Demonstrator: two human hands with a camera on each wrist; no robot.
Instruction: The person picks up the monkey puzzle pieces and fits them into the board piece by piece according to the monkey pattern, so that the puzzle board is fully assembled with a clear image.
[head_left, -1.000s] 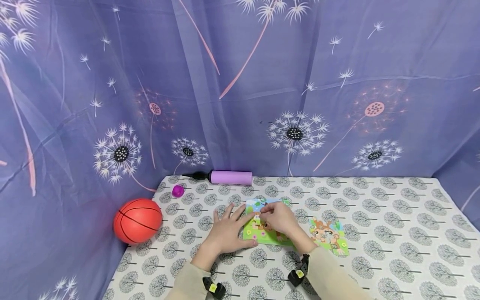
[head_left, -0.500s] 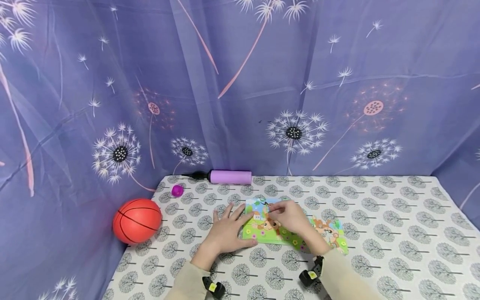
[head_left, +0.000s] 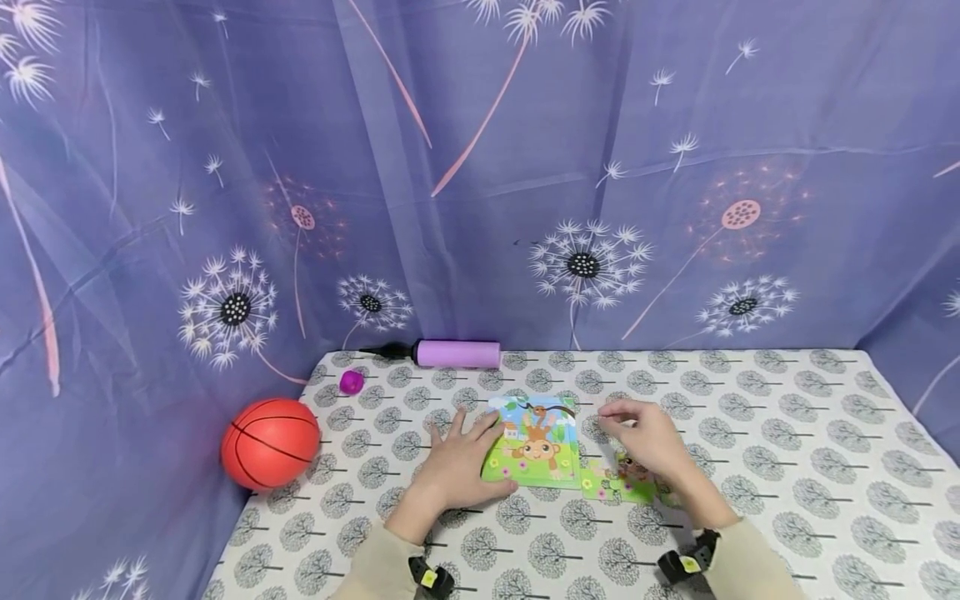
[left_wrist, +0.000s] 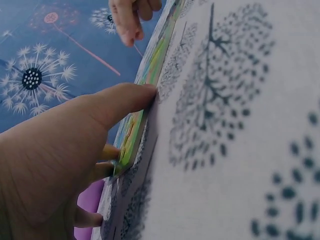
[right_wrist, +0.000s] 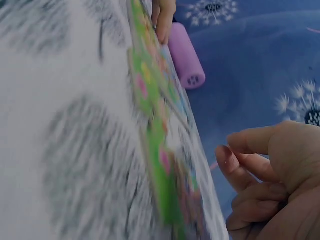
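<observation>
Left hand (head_left: 459,468): outspread fingers touch a monkey puzzle (head_left: 538,454). Right hand (head_left: 651,440): we see loosely curled, parted fingers near puzzle pieces (head_left: 597,486).

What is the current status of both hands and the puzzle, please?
Left hand touching monkey puzzle at its left. Right hand hovering, holding nothing visible. Other puzzle pieces, right of puzzle, partly hidden by right hand.

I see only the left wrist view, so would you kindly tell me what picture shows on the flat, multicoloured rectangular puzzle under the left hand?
Observer: The head view shows a brown monkey's face on the puzzle.
Operator: Thank you; what lies to its right there?
Observer: More flat, multicoloured puzzle pieces, on the white tablecloth with grey trees.
Operator: And at the tablecloth's left edge?
Observer: A round, orange-red ball with black lines.
</observation>
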